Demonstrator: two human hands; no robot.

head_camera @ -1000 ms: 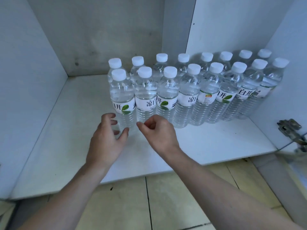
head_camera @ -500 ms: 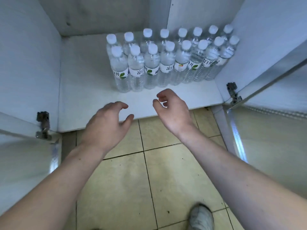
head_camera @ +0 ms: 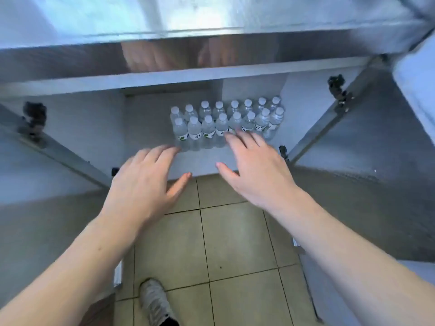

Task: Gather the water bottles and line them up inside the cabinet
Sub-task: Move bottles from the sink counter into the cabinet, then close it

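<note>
Several clear water bottles (head_camera: 221,124) with white caps and white labels stand in two straight rows at the back right of the white cabinet floor (head_camera: 146,137). My left hand (head_camera: 146,184) hovers with spread, straight fingers in front of the cabinet's opening and holds nothing. My right hand (head_camera: 254,168) is likewise spread and empty; its fingertips overlap the front row in the view, apart from the bottles.
Both cabinet doors stand open: the left door (head_camera: 47,180) and the right door (head_camera: 367,165), each with dark hinges. A steel counter edge (head_camera: 211,50) overhangs the cabinet. Beige floor tiles (head_camera: 223,243) lie below, with a grey shoe (head_camera: 153,300) on them.
The view has pulled back and up from the cabinet. Both hands have withdrawn from the bottles and their fingers have gone from curled to spread flat.
</note>
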